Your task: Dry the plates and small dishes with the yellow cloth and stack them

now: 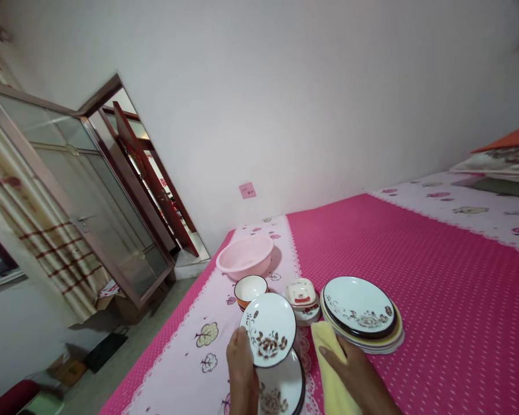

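My left hand (241,360) grips the left edge of a white plate (270,323) with a brown flower pattern and dark rim. The plate is tilted toward me, above a stack of similar plates (281,383) on the bed. A yellow cloth (331,363) hangs from my right hand (350,366), its fingers closed on it. Just beyond that hand is a stack of larger plates (358,305), a flowered one on top. Behind the held plate stand several bowls (251,288), stacked, with orange outsides, and small square dishes (301,293) on flowered plates.
A pink basin (246,257) stands farther back on the bed, near the white wall (285,104). The bed has a pink dotted cover (454,305) with white printed bands. Pillows (506,153) lie at the far right. On the left a glazed door (90,190) stands open.
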`<state>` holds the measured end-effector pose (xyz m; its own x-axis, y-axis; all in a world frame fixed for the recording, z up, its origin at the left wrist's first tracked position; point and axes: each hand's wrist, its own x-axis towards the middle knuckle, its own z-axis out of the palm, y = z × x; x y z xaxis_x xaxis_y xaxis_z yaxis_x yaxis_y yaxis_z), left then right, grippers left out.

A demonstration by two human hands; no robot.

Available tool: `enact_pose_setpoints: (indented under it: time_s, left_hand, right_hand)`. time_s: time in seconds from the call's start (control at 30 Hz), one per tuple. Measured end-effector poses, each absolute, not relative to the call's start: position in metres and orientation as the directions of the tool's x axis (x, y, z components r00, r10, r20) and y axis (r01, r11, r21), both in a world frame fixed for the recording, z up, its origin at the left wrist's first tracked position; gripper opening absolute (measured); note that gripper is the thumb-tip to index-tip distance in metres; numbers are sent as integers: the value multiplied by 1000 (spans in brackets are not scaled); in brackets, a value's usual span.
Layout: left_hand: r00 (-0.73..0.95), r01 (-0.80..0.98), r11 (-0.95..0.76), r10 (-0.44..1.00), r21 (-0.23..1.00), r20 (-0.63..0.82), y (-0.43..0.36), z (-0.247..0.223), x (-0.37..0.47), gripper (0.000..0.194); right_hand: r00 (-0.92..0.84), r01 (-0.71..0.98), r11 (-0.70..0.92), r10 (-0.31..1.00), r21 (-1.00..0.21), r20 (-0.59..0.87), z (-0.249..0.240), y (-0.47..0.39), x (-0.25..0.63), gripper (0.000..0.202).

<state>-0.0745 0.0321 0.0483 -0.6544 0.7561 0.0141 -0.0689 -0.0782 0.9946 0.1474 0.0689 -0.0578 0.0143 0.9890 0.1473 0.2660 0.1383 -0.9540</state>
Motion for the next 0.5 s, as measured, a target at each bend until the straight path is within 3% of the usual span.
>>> enact_pose_setpoints:
  time_s: [0.1, 0.23, 0.4, 0.5]
  left_hand:
    - [-545, -373, -57, 821, 926, -169, 50, 64, -48, 21]
    - [-395, -622, -15, 870, 783, -297, 61, 76, -21, 15]
    - [-90, -808, 121, 941, 576, -325, 55, 63, -7, 26]
    - [122, -863, 199, 974, 464, -192, 50, 46, -8, 30]
  right_hand:
    - [32, 285, 148, 986, -947, 164, -59, 70, 147, 56]
    - [75, 289, 174, 976, -941, 204, -60, 71, 145, 62]
    - [49, 185, 180, 980, -966, 192, -51, 72, 148, 65]
    - [18, 96, 147, 989, -985, 149, -43, 72, 155, 65]
